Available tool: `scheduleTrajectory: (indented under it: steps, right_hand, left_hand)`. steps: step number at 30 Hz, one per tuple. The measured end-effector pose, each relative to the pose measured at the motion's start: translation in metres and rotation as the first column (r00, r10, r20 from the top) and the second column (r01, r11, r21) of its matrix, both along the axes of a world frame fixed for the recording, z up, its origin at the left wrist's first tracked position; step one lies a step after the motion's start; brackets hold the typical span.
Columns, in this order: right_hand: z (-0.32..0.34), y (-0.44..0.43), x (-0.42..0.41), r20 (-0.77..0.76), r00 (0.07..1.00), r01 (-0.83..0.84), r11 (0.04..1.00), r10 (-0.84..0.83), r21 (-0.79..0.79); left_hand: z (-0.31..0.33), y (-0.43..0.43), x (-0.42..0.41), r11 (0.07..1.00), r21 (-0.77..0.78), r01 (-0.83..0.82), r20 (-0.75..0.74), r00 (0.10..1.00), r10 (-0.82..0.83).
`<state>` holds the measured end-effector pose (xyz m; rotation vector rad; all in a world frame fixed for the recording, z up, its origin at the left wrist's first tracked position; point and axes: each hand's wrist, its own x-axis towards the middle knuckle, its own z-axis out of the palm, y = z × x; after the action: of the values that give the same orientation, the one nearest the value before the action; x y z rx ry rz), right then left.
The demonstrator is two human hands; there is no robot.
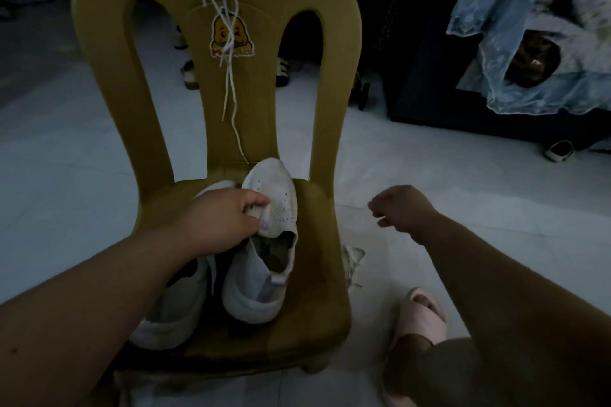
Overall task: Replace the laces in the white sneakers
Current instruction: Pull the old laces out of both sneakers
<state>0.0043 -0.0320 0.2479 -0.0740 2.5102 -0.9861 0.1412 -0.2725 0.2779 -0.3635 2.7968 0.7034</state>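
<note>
Two white sneakers stand on the seat of a yellow plastic chair (317,291). The right sneaker (264,274) points toward the chair back and has no lace in it. My left hand (224,218) pinches its tongue with thumb and fingers. The left sneaker (172,311) lies partly under my left forearm. White laces (231,76) hang from the hole in the chair back down toward the seat. My right hand (401,208) hovers above the floor to the right of the chair, fingers curled, holding nothing I can see.
A small crumpled lace or cloth (352,261) lies on the tiled floor beside the chair. A pink slipper (420,317) is on a foot at lower right. A dark cabinet with blue cloth (515,43) stands at right. Sandals (188,73) lie behind the chair.
</note>
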Motion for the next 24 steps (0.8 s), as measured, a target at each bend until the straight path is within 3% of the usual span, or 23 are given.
scheduleTrajectory:
  steps: [4,8,10,14,18,20,22,24]
  right_hand:
    - [0.04,-0.021,0.035,-0.06,0.972,-0.229,0.973,0.227,-0.024]
    - [0.049,-0.054,0.082,0.121,0.881,-0.449,0.889,0.457,-0.086]
    - [0.037,-0.073,0.096,0.13,0.855,-0.495,0.865,0.502,-0.085]
    - [0.012,-0.093,0.098,0.065,0.912,-0.409,0.912,0.406,0.03]
    - [0.019,-0.092,0.095,-0.039,0.862,-0.486,0.847,0.505,0.214]
    - [0.019,-0.091,0.093,-0.074,0.87,-0.455,0.852,0.487,0.259]
    - [0.017,-0.091,0.09,-0.084,0.891,-0.412,0.872,0.446,0.266]
    - [0.016,-0.089,0.089,-0.076,0.913,-0.372,0.894,0.401,0.248]
  left_hand:
    - [-0.002,-0.003,0.003,0.999,0.038,0.004,-0.025,1.0,-0.004]
    - [0.0,-0.006,0.011,0.991,0.129,-0.022,-0.087,0.996,0.033]
    - [0.001,-0.008,0.015,0.982,0.185,-0.037,-0.11,0.992,0.059]
    - [0.003,-0.014,0.024,0.973,0.223,-0.063,-0.137,0.986,0.095]
    - [0.009,-0.029,0.036,0.991,0.076,-0.113,-0.163,0.979,0.124]
    - [0.01,-0.042,0.044,0.992,0.074,-0.102,-0.147,0.983,0.112]
    - [0.005,-0.055,0.051,0.988,0.13,-0.087,-0.063,0.993,0.095]
    - [0.0,-0.062,0.056,0.991,0.0,-0.131,0.12,0.984,0.13]
